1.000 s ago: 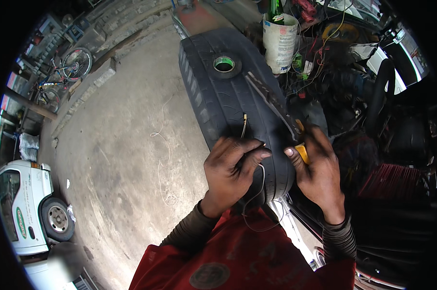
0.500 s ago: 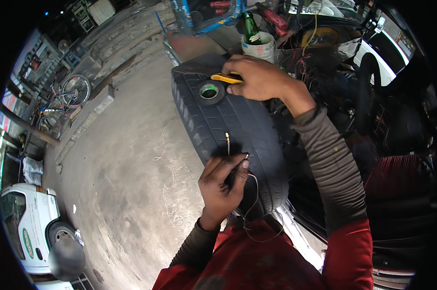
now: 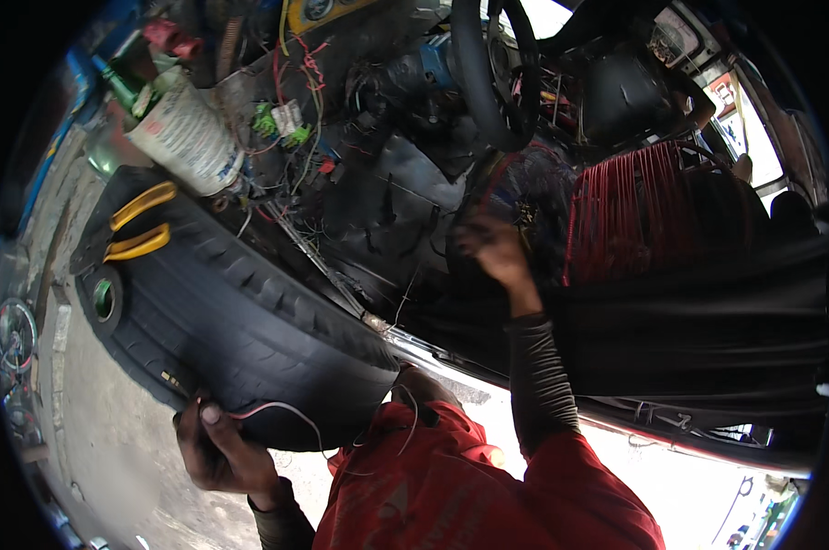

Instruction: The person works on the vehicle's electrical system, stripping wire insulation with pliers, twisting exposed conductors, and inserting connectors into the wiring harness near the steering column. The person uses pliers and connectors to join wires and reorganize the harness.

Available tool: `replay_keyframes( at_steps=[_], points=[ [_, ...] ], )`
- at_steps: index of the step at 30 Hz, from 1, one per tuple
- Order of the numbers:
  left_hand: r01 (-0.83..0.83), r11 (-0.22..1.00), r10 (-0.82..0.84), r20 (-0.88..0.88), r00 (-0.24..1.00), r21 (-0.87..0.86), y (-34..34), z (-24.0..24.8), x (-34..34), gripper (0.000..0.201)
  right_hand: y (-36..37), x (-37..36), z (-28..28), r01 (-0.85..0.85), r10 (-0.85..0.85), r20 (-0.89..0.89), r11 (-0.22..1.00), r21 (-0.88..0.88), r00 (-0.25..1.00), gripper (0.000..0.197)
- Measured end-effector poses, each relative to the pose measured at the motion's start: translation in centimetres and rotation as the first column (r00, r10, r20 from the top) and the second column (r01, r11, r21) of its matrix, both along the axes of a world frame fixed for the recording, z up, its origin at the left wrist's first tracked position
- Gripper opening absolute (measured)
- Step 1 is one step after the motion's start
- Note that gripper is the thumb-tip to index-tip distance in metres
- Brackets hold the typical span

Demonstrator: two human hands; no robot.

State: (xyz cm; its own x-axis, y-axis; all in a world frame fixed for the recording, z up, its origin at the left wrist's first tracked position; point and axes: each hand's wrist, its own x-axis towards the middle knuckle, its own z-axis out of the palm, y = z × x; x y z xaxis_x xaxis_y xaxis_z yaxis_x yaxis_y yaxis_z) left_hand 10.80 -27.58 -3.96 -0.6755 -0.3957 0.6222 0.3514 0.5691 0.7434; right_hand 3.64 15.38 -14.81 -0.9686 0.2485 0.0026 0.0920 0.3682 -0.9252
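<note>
My left hand (image 3: 224,449) is closed in a pinch on a thin pale wire (image 3: 290,410), at the near side of an upright black tyre (image 3: 240,316). The wire loops away toward my red shirt. A small brass-coloured connector (image 3: 170,378) shows on the tread by my fingertips. At the far end of the tyre lie yellow-handled pliers (image 3: 141,244), their jaws hard to make out. Beside them sits a roll of black tape (image 3: 107,295) with a green core. My right hand (image 3: 495,249) reaches into the vehicle, smeared by motion, near a cluster of small yellowish pieces (image 3: 525,216).
A white bucket (image 3: 187,133) holding a green bottle (image 3: 119,87) stands beyond the tyre. Loose wires with green connectors (image 3: 281,124) hang inside the stripped vehicle. A steering wheel (image 3: 460,73) and a seat with red cords (image 3: 630,215) are at the right.
My view has swung right, toward the vehicle's inside. My right hand has let go of the pliers, now on the tyre, and moved into the vehicle. My left hand still pinches the wire.
</note>
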Motion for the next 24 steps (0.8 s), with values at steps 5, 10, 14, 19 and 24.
replay_keyframes(
  at_steps=[5,10,14,19,24],
  points=[
    [-0.139,0.961,0.145,0.007,0.989,-0.241,-0.1,-0.2,0.1,0.035,15.2,2.3,-8.8,0.837,-0.873,-0.104,0.416,0.354,0.477,0.024],
    [-0.132,0.969,0.137,0.009,0.991,-0.207,-0.1,-0.2,0.3,0.033,16.9,-0.8,-8.9,0.655,-0.720,-0.062,0.588,0.475,0.692,0.023],
    [-0.183,0.963,0.184,-0.011,0.983,-0.198,0.0,-0.5,0.1,0.029,13.9,-2.8,-7.4,0.461,-0.635,0.005,0.566,0.684,0.772,0.022],
    [-0.165,0.980,0.166,-0.003,0.986,-0.111,0.2,-0.6,0.4,0.026,13.2,-3.3,-6.7,0.489,-0.679,0.042,0.568,0.662,0.733,0.023],
    [-0.123,0.989,0.119,-0.047,0.992,-0.079,0.4,-0.7,0.1,0.026,14.1,-2.6,-7.6,0.502,-0.702,0.087,0.584,0.638,0.706,0.028]
  ],
)
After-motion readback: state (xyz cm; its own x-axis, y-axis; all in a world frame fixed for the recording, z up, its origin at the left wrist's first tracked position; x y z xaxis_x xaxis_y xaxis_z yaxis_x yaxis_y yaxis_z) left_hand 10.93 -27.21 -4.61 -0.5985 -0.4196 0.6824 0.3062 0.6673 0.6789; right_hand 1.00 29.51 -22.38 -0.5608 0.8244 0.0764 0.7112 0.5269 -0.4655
